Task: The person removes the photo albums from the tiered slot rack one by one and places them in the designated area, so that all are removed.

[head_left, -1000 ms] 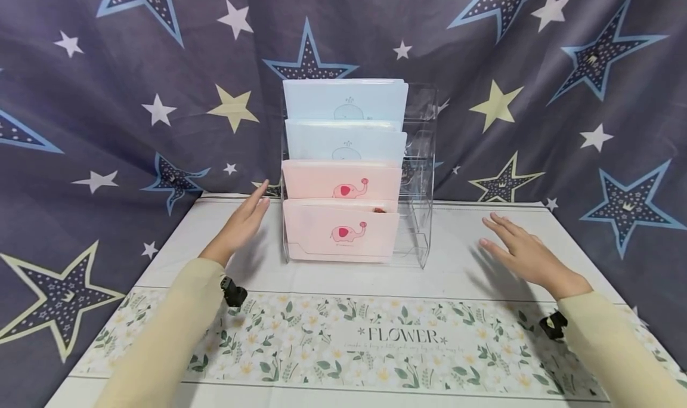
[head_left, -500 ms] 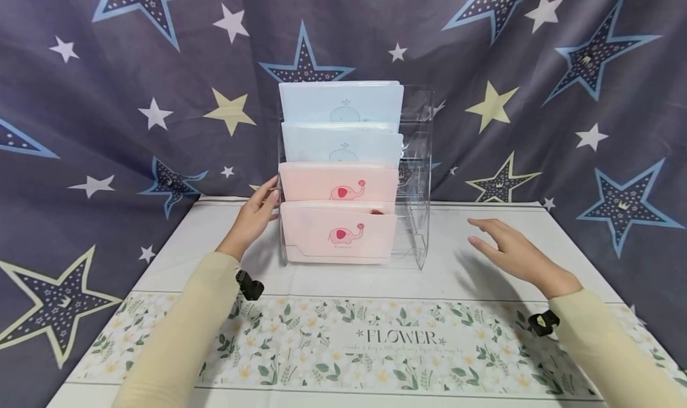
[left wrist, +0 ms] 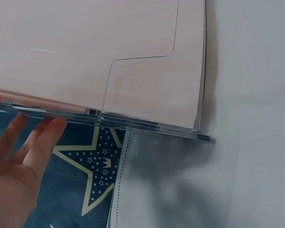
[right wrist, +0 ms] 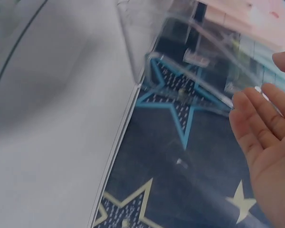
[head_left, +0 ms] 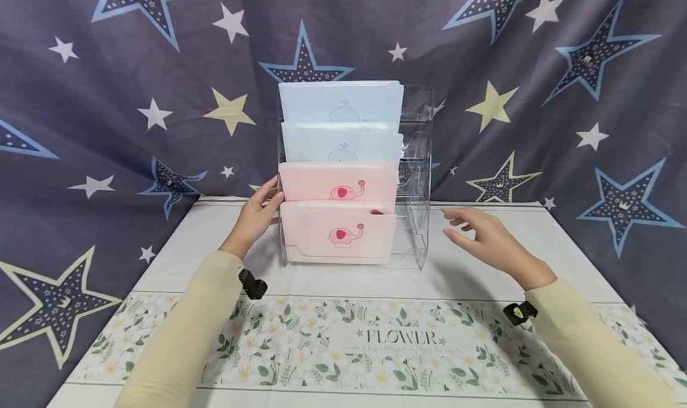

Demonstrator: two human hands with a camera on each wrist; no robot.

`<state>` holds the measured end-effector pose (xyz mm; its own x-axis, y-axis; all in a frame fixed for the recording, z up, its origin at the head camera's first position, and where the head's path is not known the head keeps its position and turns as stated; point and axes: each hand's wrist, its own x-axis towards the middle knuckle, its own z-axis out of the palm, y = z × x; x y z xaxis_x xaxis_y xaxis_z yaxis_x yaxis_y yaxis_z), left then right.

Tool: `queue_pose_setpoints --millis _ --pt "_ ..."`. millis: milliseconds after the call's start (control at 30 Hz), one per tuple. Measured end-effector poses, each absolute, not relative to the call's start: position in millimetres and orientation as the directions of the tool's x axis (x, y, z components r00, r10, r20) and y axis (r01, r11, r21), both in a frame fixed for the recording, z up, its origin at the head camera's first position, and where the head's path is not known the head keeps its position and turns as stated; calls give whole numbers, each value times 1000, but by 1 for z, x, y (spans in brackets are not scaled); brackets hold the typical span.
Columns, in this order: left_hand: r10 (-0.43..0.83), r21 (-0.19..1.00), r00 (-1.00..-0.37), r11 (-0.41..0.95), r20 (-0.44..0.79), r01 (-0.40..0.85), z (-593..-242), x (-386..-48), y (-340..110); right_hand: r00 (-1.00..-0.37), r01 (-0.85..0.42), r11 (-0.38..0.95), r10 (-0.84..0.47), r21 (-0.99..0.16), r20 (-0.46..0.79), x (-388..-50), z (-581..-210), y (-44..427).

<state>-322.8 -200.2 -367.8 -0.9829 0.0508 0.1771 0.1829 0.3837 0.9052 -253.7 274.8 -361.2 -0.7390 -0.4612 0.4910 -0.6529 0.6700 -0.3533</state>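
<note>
A clear stepped file rack [head_left: 428,217] stands on the table. It holds pink folders with a red elephant, one in the lowest tier [head_left: 308,232] and one in the tier above [head_left: 306,181]. Pale blue whale folders [head_left: 308,142] fill the upper tiers. My left hand [head_left: 252,220] touches the rack's left side with its fingertips; in the left wrist view those fingers [left wrist: 45,142] lie against the clear side panel [left wrist: 156,126]. My right hand [head_left: 496,244] is apart from the rack, off its right side, fingers slightly bent and holding nothing.
A white tablecloth [head_left: 343,280] with a flowered band [head_left: 300,342] covers the table. Behind it hangs a dark curtain [head_left: 349,14] with star prints. Some red item [head_left: 377,212] shows at the lowest folder's opening.
My left hand has moved right and now touches the rack's left side. My right hand has moved left, closer to the rack. The folders stay in their tiers.
</note>
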Motion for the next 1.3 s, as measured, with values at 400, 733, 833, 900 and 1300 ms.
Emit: queue_pose_setpoints --millis 400,733,833,900,1300 --pt "41 900 -980 391 195 196 -370 -322 -200 -683 -717 597 -498 -360 534 -270 -352 222" --pt "29 895 -980 403 196 191 -371 -321 -199 -696 -711 591 -518 -381 496 -283 -349 192" --pt "33 897 -980 398 197 194 -371 -321 -199 -705 -704 593 -516 -390 487 -286 -349 188" --pt "34 897 -980 398 197 193 -370 -321 -199 -716 -694 599 -512 -400 475 -288 -348 186" --pt "29 898 -983 402 182 179 -371 -322 -199 -737 -672 589 -473 -450 482 -295 -357 172"
